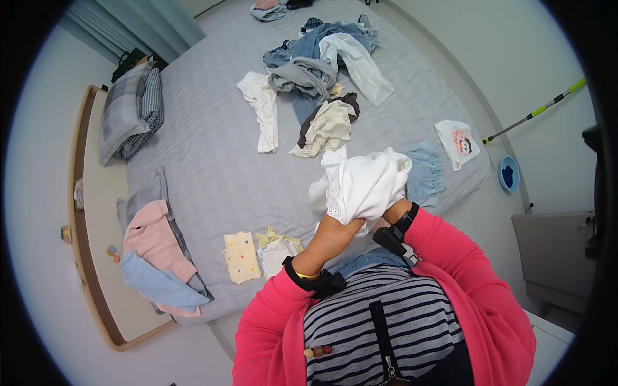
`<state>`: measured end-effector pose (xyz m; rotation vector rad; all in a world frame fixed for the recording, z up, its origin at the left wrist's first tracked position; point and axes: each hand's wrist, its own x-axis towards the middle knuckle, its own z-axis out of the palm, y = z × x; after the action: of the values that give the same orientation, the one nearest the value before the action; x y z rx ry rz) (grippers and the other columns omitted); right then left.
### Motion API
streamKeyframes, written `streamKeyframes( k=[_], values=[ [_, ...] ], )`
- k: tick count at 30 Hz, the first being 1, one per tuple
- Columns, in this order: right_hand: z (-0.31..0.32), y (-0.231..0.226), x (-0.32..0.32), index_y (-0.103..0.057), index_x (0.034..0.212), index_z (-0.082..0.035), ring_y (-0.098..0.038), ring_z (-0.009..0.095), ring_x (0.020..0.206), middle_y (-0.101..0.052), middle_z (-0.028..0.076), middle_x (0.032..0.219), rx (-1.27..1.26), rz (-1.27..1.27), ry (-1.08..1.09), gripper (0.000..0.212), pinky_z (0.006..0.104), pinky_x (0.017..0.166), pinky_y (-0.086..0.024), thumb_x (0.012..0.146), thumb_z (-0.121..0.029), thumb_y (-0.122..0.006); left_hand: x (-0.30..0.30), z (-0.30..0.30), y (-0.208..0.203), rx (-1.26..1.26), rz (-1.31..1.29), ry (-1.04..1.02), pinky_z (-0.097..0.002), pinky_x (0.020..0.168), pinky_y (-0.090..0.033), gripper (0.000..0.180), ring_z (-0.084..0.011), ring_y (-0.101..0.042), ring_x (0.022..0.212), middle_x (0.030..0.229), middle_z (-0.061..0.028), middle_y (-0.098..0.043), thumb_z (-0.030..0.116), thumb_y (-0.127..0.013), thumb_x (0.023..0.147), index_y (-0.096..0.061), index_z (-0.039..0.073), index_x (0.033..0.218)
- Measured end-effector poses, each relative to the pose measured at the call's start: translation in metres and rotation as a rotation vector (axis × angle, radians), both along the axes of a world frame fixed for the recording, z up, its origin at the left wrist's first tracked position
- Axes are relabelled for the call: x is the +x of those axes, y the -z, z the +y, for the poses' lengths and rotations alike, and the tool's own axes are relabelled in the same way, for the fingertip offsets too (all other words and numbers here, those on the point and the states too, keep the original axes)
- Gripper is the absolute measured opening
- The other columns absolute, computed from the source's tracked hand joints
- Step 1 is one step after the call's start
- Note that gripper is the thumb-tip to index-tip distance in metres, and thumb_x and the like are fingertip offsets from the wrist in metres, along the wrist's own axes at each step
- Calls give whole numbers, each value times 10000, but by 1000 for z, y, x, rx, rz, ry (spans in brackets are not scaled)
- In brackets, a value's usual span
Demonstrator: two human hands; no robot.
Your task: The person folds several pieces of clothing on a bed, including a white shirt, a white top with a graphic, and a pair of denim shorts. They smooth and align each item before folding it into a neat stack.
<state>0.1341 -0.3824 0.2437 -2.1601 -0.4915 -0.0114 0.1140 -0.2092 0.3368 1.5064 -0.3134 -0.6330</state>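
A white garment with a lace-like edge (370,183) is bunched up in front of me, above the near part of the bed. My left hand (340,233) grips its lower edge, thumb on top of the cloth. Against the garment's lower right side is my right hand (397,210); the cloth covers its fingers, so their grip does not show. Just right of the garment lies a light blue denim piece with a gathered edge (425,175). A folded white top with a pink print (458,145) sits farther right, near the bed's edge.
The bed (199,128) carries a heap of jeans and other clothes (322,58), white trousers (261,109), and a cream garment (331,125). Nearer lie folded yellow dotted cloth (242,257) and a pink top (158,235). A blue basin (508,174) and a green-handled pole (541,110) stand at right.
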Motion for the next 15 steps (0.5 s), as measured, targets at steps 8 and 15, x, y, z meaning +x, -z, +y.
streamKeyframes(
  k=[8, 15],
  values=[
    [1, -49, -8, -499, 1229, -107, -506, 239, 1125, -541, 108, 1214, -446, -260, 124, 487, 369, 992, -362, 825, -356, -603, 17, -4, 17, 255, -346, -198, -318, 948, -388, 548, -296, -526, 1117, 1195, -163, -554, 88, -672, 738, -471, -25, 1235],
    [-3, -20, 2, -439, 1293, -45, -528, 264, 1132, -516, 138, 1263, 1639, 921, 54, 385, 404, 979, -431, 955, -225, -406, 7, 2, 20, -545, 578, -108, -307, 966, -373, 718, -194, -469, 1152, 1293, -76, -486, 149, -707, 768, -342, -10, 1365]
  ],
)
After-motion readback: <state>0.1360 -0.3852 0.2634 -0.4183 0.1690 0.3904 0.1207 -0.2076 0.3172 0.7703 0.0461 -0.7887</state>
